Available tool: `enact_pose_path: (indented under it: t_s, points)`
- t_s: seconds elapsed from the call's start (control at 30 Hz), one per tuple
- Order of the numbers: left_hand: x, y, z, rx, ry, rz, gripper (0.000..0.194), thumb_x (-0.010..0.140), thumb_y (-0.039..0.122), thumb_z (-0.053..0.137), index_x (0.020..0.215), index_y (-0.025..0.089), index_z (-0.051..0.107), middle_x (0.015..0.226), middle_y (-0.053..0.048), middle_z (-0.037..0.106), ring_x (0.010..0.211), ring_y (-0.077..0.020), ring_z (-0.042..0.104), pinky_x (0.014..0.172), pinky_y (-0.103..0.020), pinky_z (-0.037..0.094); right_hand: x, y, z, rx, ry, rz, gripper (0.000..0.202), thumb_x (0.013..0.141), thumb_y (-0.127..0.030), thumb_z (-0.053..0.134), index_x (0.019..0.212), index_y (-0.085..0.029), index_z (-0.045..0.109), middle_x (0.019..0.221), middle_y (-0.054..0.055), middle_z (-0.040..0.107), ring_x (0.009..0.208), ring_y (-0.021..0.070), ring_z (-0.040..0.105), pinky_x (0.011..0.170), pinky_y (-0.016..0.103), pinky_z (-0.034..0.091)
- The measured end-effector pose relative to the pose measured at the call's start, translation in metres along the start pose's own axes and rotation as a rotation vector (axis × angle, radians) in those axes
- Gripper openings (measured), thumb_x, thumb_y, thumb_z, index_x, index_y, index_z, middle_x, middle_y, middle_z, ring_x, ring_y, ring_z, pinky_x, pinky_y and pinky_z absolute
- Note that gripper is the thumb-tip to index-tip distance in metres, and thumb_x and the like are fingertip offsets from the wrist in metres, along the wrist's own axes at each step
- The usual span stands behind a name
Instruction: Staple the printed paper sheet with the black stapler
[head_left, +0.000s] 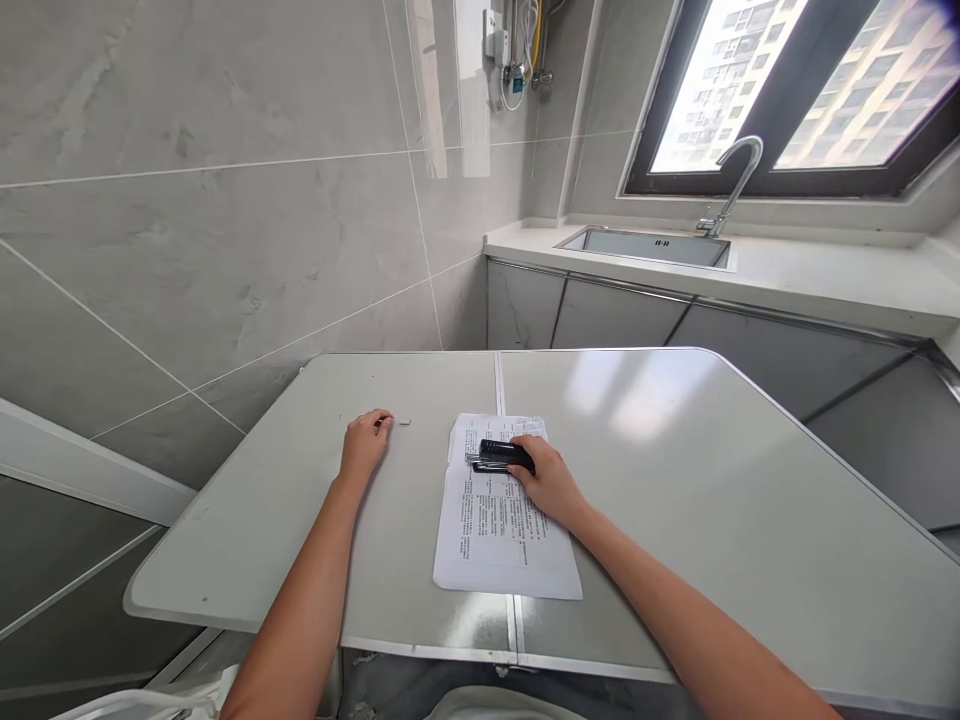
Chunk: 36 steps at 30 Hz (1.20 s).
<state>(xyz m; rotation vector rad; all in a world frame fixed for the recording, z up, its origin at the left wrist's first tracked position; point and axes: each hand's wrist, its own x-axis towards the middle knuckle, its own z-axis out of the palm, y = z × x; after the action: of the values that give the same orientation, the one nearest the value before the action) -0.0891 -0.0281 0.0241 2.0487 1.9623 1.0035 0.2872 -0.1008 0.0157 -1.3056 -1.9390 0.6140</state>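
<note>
A black stapler [504, 453] lies on its side over the upper part of the printed paper sheets [499, 545], its metal end pointing left. My right hand [551, 482] is closed around the stapler's right end. To the left of the sheets, my left hand [366, 442] rests on the table with its fingers curled together; whatever is between the fingertips, if anything, is too small to make out. Just right of those fingertips lies a small grey strip [405, 422], which looks like a row of staples.
The pale folding table [637, 520] has a seam down its middle, crossed by the sheets. A tiled wall [225, 250] rises on the left. Behind the table stand a counter with a sink [645, 246] and a tap [739, 185], below a window [795, 100].
</note>
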Motion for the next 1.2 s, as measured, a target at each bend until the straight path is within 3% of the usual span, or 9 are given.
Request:
enact_pose_path:
  t_s: [0.13,0.53,0.77,0.93,1.07,1.2]
  points:
    - [-0.004,0.015,0.002,-0.082,0.04,0.031,0.025,0.1,0.034,0.048,0.109,0.023,0.068,0.102,-0.006,0.075,0.091,-0.0204,0.068,0.08,-0.031,0.052,0.003,0.004,-0.001,-0.001,-0.001,0.011,0.026,0.094,-0.021,0.059,0.12,-0.022,0.061,0.113,0.007,0.067,0.105,0.0247,0.062,0.094,0.043,0.05]
    - [-0.008,0.023,0.01,0.034,-0.101,0.069,0.025,0.099,0.033,0.052,0.102,0.026,0.076,0.109,-0.001,0.079,0.085,-0.0195,0.07,0.082,-0.032,0.054,0.01,0.015,-0.009,0.075,-0.015,0.03,0.032,0.094,-0.028,0.064,0.126,-0.026,0.064,0.124,0.007,0.07,0.112,0.0249,0.064,0.099,0.042,0.05]
    - [0.004,0.033,0.026,0.064,-0.077,0.093,0.025,0.099,0.031,0.054,0.104,0.027,0.078,0.11,-0.003,0.08,0.098,-0.0245,0.072,0.077,-0.034,0.054,0.007,0.007,-0.002,0.085,-0.035,-0.003,0.03,0.095,-0.027,0.064,0.125,-0.028,0.064,0.122,0.005,0.07,0.111,0.0244,0.065,0.097,0.041,0.052]
    - [-0.002,0.051,0.019,-0.219,0.024,0.063,0.023,0.097,0.039,0.062,0.1,0.024,0.08,0.105,-0.005,0.08,0.086,-0.0218,0.072,0.082,-0.035,0.057,0.007,0.007,0.006,0.059,-0.003,0.004,0.032,0.094,-0.027,0.066,0.126,-0.026,0.063,0.123,0.006,0.07,0.112,0.0249,0.064,0.099,0.043,0.051]
    - [-0.022,0.077,0.008,-0.539,-0.175,0.136,0.023,0.09,0.042,0.074,0.096,0.021,0.08,0.101,-0.007,0.08,0.086,-0.0209,0.073,0.082,-0.034,0.06,0.005,0.005,0.009,0.063,-0.001,0.008,0.03,0.095,-0.026,0.065,0.125,-0.025,0.063,0.122,0.007,0.069,0.112,0.0258,0.064,0.098,0.044,0.052]
    - [-0.033,0.092,0.005,-0.719,-0.29,0.167,0.02,0.087,0.037,0.079,0.089,0.018,0.074,0.101,-0.01,0.078,0.094,-0.0221,0.072,0.091,-0.037,0.059,0.002,0.0,0.011,0.058,-0.02,-0.015,0.029,0.093,-0.025,0.066,0.123,-0.025,0.063,0.121,0.007,0.069,0.111,0.026,0.063,0.097,0.044,0.052]
